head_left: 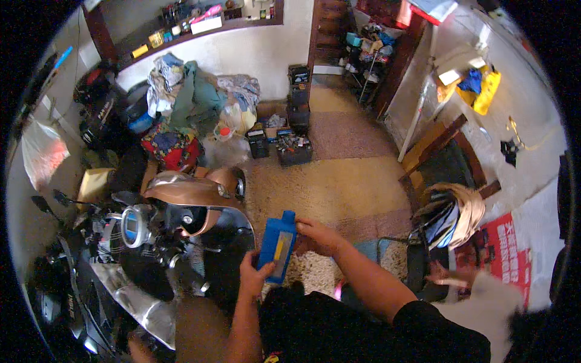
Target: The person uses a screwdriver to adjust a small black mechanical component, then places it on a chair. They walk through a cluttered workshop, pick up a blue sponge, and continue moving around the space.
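A flat blue box point(270, 256) with a tab at its top end is held up in front of me, tilted. Through a window in its face shows something with a yellow strip; I cannot make out what it is. My left hand point(256, 271) grips the lower left edge, its thumb over the front. At the upper right edge, my right hand point(319, 238) has its fingers bent against the box near the tab, partly hidden behind it.
Motor scooters point(193, 187) crowd the left. Behind them lie heaped clothes point(193, 97) and a black crate of small items point(295, 149). A wooden chair point(466, 163) with a draped bag stands right, by a table. Another person's hand point(451, 275) is at lower right.
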Tool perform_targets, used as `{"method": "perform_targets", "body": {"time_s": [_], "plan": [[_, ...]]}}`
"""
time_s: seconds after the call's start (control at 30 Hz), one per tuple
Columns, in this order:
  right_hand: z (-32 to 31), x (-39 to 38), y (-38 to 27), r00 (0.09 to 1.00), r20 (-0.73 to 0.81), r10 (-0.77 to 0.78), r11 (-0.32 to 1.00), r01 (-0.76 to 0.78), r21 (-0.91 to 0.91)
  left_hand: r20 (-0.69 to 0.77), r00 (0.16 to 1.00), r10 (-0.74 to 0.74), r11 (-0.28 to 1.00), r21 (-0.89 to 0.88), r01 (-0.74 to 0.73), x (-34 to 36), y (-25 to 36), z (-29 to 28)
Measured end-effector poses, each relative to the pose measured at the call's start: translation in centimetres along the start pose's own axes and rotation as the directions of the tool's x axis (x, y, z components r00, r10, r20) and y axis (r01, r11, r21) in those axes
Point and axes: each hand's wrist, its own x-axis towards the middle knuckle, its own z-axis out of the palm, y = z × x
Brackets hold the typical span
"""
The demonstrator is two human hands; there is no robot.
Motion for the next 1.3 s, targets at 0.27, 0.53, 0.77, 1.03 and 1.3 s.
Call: {"method": "perform_targets", "body": {"time_s": [0.27, 0.53, 0.77, 1.03, 1.3], "plan": [[-9.8, 9.9, -15.7, 0.964, -0.214, -0.157, 0.921, 0.065, -0.384, 0.256, 0.967, 0.005, 0.991, -0.127, 0.028, 22.0, 7.6, 7.2], [-25.3, 13.2, -23.6, 0.879, -0.42, -0.226, 0.954, 0.112, -0.278, 0.546, 0.838, -0.016, 0.983, 0.161, -0.087, 41.5, 13.1, 18.3], [-35.8, 13.7, -33.6, 0.705, -0.631, -0.324, 0.881, -0.017, -0.473, 0.78, 0.625, -0.03, 0.878, 0.319, -0.357, 57.2, 19.7, 28.4], [-52.9, 22.1, -43.8, 0.584, -0.661, -0.47, 0.675, -0.244, -0.696, 0.725, 0.688, -0.015, 0.759, 0.457, -0.465, 71.9, 25.8, 42.0], [-67.2, 28.0, -58.8, 0.724, -0.637, -0.266, 0.827, -0.168, -0.536, 0.74, 0.673, -0.017, 0.862, 0.352, -0.365, 88.1, 30.7, 53.8]]}}
